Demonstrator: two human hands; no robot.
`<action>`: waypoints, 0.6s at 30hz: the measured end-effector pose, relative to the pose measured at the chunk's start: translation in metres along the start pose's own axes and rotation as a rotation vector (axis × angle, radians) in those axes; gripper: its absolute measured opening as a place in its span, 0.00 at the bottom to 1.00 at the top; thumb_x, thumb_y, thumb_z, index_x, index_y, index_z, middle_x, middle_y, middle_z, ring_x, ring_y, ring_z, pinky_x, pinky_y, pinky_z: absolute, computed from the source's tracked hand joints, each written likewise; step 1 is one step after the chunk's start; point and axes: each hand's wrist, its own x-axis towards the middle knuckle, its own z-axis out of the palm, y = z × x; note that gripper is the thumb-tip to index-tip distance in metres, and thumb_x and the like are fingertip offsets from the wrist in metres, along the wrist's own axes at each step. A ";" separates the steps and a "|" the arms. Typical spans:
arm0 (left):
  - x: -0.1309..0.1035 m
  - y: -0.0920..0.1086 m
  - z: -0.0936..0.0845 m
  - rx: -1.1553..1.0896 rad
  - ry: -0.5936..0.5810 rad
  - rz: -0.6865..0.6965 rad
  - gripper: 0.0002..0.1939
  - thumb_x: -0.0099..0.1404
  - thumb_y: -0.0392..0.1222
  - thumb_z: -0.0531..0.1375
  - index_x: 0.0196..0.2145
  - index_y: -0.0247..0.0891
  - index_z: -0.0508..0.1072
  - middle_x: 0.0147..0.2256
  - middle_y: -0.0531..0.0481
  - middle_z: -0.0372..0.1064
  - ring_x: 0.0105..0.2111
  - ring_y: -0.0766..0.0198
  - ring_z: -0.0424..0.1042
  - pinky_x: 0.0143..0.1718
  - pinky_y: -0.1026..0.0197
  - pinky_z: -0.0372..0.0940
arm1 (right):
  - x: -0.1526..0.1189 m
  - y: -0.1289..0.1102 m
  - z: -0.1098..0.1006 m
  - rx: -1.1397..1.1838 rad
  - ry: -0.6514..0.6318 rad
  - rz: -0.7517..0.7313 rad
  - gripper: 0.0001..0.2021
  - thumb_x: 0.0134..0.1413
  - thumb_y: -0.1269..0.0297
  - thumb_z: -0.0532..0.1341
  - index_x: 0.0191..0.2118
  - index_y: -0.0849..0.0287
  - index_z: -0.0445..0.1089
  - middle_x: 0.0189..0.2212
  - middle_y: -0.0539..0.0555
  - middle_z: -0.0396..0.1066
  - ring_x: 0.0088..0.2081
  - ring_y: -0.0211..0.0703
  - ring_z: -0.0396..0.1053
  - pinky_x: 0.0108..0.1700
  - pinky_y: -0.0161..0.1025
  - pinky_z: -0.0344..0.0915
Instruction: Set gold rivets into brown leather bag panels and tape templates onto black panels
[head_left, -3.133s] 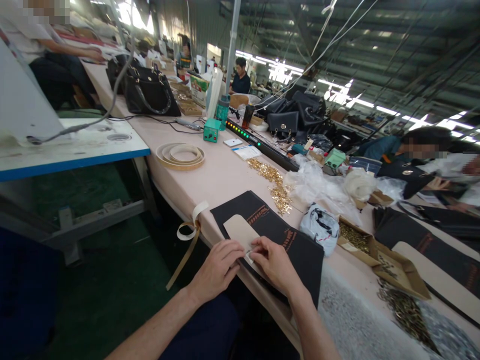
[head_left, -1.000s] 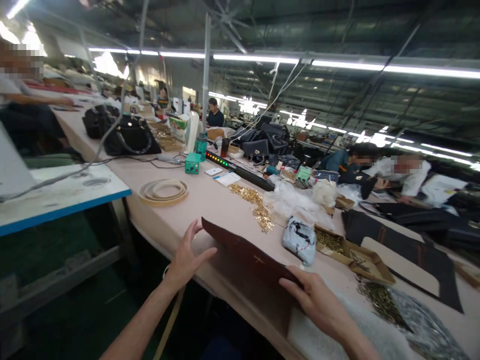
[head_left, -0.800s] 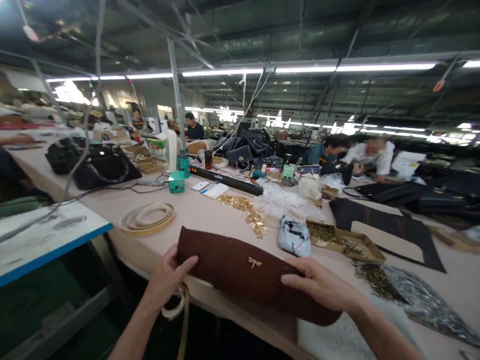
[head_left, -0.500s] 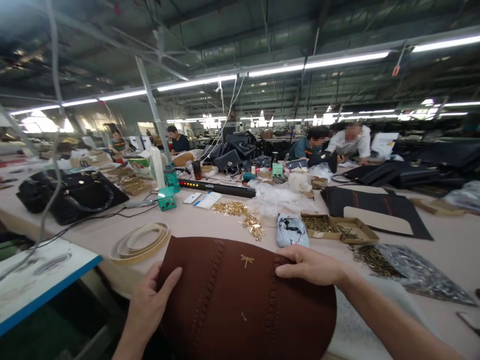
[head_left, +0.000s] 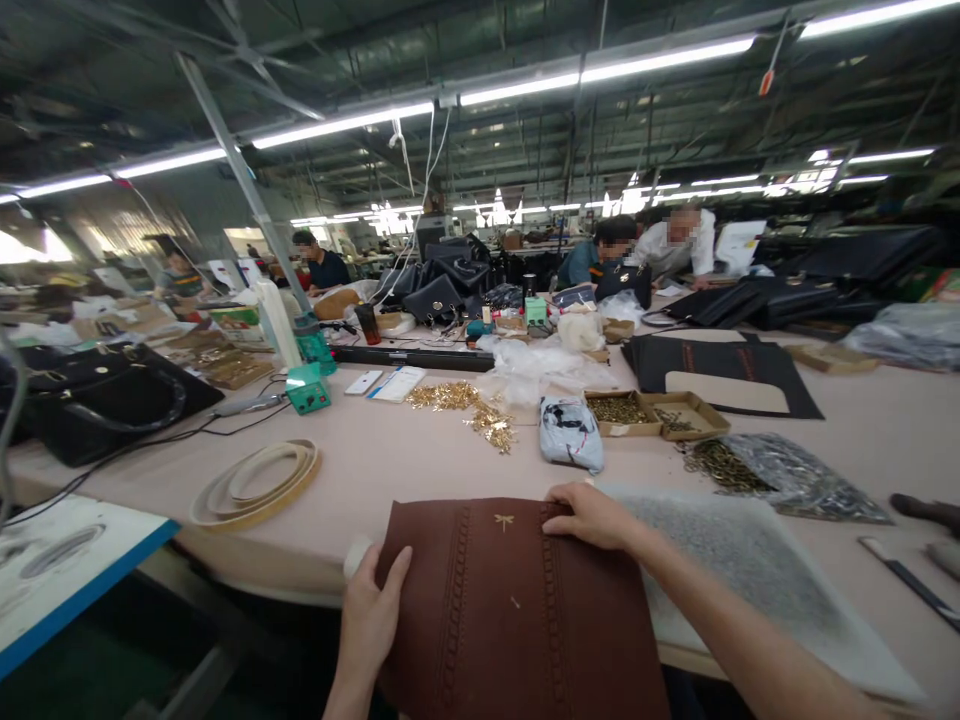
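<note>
A brown leather panel with two stitched bands is held up at the table's front edge. Near its top, between the bands, sits a small gold dragonfly ornament; a small pale mark shows below it. My left hand grips the panel's left edge, thumb on the front face and fingers partly behind. My right hand is closed on the upper right edge, thumb over the right stitched band. The panel's lower end runs out of the picture.
Gold metal pieces lie mid-table, near a plastic-wrapped packet and a box of small fittings. Strap rolls lie left, a translucent sheet right. Black bags and people at work are farther off.
The view has shifted, and table items appear farther left and slightly higher. The panel now looks flatter and less curved, with both hands still on it; my left hand appears farther right.
</note>
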 end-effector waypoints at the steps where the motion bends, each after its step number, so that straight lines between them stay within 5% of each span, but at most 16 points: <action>1: 0.000 -0.006 0.003 0.022 0.004 -0.007 0.33 0.62 0.68 0.61 0.51 0.39 0.75 0.51 0.41 0.78 0.54 0.43 0.75 0.61 0.42 0.66 | -0.002 0.003 0.004 0.010 0.017 0.004 0.09 0.55 0.58 0.69 0.40 0.56 0.78 0.38 0.53 0.80 0.40 0.48 0.74 0.42 0.39 0.63; 7: -0.004 -0.015 0.010 0.206 0.078 -0.055 0.32 0.64 0.69 0.58 0.53 0.41 0.72 0.50 0.40 0.76 0.52 0.41 0.75 0.57 0.40 0.68 | -0.009 0.008 0.022 -0.010 0.174 0.002 0.15 0.54 0.63 0.71 0.48 0.56 0.77 0.48 0.56 0.77 0.50 0.52 0.73 0.54 0.43 0.64; 12: -0.017 0.021 0.024 0.474 0.283 0.356 0.24 0.71 0.56 0.55 0.58 0.39 0.70 0.57 0.37 0.67 0.59 0.41 0.66 0.63 0.37 0.61 | -0.011 -0.010 0.036 -0.033 0.280 -0.061 0.16 0.54 0.69 0.70 0.50 0.56 0.75 0.49 0.56 0.73 0.52 0.50 0.70 0.57 0.43 0.63; 15: -0.020 0.042 0.047 0.416 0.059 0.516 0.15 0.74 0.48 0.55 0.53 0.43 0.74 0.53 0.42 0.70 0.56 0.47 0.67 0.61 0.42 0.64 | -0.008 -0.026 0.053 0.038 0.252 -0.061 0.10 0.58 0.67 0.67 0.47 0.55 0.75 0.44 0.54 0.74 0.44 0.46 0.72 0.50 0.40 0.66; 18: -0.017 0.056 0.074 0.339 -0.170 0.525 0.13 0.74 0.43 0.55 0.53 0.46 0.74 0.51 0.46 0.72 0.54 0.52 0.68 0.57 0.48 0.67 | -0.002 -0.032 0.070 0.049 0.259 0.004 0.08 0.61 0.67 0.66 0.46 0.56 0.75 0.43 0.54 0.74 0.41 0.45 0.72 0.47 0.40 0.66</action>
